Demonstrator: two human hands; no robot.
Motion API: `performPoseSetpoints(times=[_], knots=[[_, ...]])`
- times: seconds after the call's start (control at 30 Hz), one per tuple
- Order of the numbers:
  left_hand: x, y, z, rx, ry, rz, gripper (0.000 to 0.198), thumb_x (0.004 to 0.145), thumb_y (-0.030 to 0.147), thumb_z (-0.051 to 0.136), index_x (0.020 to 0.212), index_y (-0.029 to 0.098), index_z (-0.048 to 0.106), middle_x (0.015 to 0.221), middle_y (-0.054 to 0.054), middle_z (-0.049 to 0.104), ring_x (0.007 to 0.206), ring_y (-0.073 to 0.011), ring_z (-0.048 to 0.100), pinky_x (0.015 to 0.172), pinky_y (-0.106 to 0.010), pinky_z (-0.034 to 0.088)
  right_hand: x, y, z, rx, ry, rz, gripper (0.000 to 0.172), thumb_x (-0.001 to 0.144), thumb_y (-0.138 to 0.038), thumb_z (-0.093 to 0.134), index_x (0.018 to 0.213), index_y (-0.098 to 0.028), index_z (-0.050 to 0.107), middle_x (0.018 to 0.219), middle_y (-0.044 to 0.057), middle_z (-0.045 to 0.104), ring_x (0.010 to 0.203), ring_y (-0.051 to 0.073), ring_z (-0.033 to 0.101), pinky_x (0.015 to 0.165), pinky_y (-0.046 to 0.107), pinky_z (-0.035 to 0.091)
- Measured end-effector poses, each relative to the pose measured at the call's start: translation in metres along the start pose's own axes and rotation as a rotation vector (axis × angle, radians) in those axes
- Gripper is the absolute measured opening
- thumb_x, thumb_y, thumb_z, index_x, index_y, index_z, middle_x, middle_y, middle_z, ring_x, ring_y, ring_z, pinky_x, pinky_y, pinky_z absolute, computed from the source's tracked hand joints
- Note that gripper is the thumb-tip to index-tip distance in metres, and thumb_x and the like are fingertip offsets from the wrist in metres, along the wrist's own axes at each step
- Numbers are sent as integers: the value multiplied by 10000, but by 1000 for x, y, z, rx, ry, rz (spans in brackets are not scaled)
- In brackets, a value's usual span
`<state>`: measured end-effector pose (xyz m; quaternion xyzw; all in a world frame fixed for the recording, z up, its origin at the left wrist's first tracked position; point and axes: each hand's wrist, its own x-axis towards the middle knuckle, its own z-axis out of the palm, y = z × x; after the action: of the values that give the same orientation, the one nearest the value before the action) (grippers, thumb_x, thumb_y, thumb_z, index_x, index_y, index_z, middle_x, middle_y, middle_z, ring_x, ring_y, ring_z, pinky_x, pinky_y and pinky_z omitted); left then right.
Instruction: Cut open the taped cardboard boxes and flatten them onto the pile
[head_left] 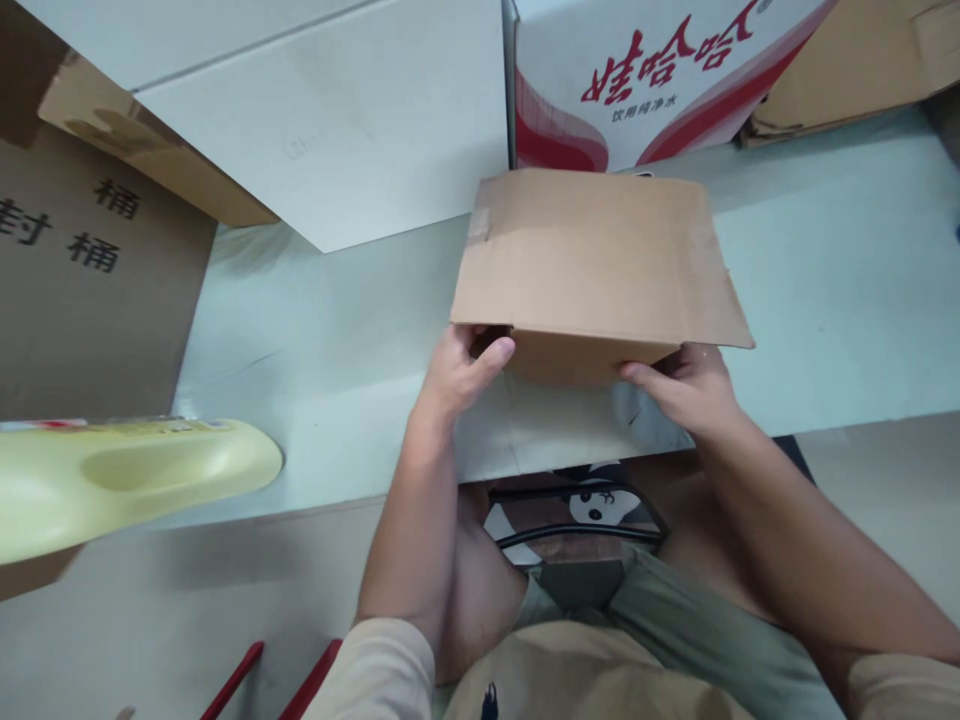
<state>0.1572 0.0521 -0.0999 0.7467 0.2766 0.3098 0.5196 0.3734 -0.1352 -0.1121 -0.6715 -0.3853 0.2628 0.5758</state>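
A brown cardboard box (592, 260) is between my hands, over the pale green tabletop (345, 340). Its broad flap faces up and its near side is in shadow. My left hand (461, 372) grips the near left corner, thumb outside and the other fingers partly hidden under the flap. On the near right part, my right hand (686, 385) holds the box with its thumb along the near side. Its other fingers are mostly hidden beneath the overhanging flap. What the box contains, if anything, cannot be seen.
A large white box (360, 130) and a red-and-white printed carton (645, 90) stand behind. Folded cardboard (855, 70) lies at the far right. To the left are a brown carton (90, 300) and a pale yellow bottle (172, 475). Red legs (240, 680) show on the floor.
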Motion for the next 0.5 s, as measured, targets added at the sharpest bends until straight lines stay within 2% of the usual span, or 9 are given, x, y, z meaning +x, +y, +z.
performPoseSetpoints(times=[0.07,0.17,0.3,0.4,0.5], knots=[[-2,-2,2,-39,-24,-44,757,738,825,730,1172,207,684,1184,-167,761,1176,-347,730,1062,-516,587,0,2,0,-38,-19,8,434,746,-547,866,1027,-242,739,1056,119,785,1074,370,744,973,606,618],[0,1,3,-17,6,-81,742,701,774,803,1133,181,695,1205,-182,754,1235,-361,702,1130,-541,543,-1,9,-1,-57,12,20,373,765,-513,849,1004,-259,717,1039,99,768,1041,349,734,977,599,600],[4,5,1,3,79,-133,774,656,804,814,1094,176,700,1134,-166,767,1116,-337,737,1019,-507,597,1,16,-1,14,61,7,359,783,-494,830,995,-267,650,925,48,696,875,274,704,854,516,609],[5,4,1,1,172,-135,792,597,811,846,1047,187,656,1062,-149,754,1045,-324,737,933,-476,611,3,16,-1,-10,140,-26,383,776,-445,851,1014,-272,606,944,23,654,949,254,683,949,492,584],[7,2,2,-80,210,-98,757,599,783,868,1023,214,605,999,-107,734,950,-274,728,854,-417,605,5,10,1,-31,230,-43,435,774,-426,857,1078,-289,577,1078,31,653,1055,253,664,1017,475,560]])
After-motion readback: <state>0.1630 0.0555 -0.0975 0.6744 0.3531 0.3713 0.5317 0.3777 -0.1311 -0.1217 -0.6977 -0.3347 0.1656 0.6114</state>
